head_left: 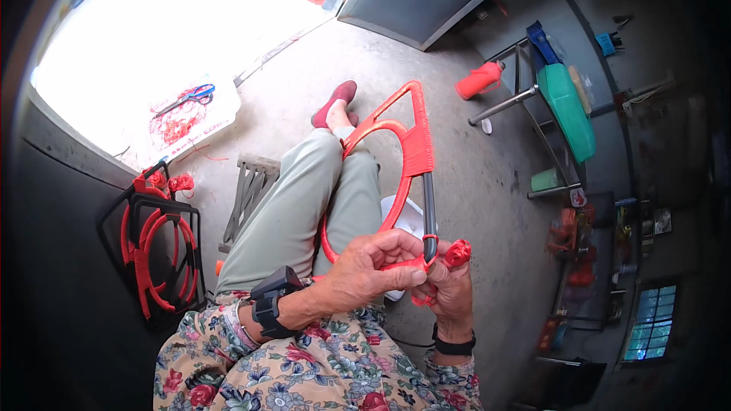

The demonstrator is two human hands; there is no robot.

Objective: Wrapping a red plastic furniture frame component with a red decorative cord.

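A metal frame (428, 198) with a ring inside it leans across my lap, mostly wound in red cord (417, 151); one stretch of its right bar still shows dark metal. My left hand (381, 262) closes on the frame's lower corner, thumb and fingers pinching at the red winding. At the same corner, my right hand (454, 293) is closed on the red cord. A small red cord bundle (458, 253) sticks out by its fingers, and a loose loop hangs below. The fingertips partly hide where the cord crosses the bar.
Several similar frames (156, 247) with red rings stand at the left, beside a low grey stool (247, 194). Blue-handled scissors (186, 99) lie among red cord scraps on a white sheet (221, 123). A red thermos (480, 81) and a metal rack (525, 95) stand at the right.
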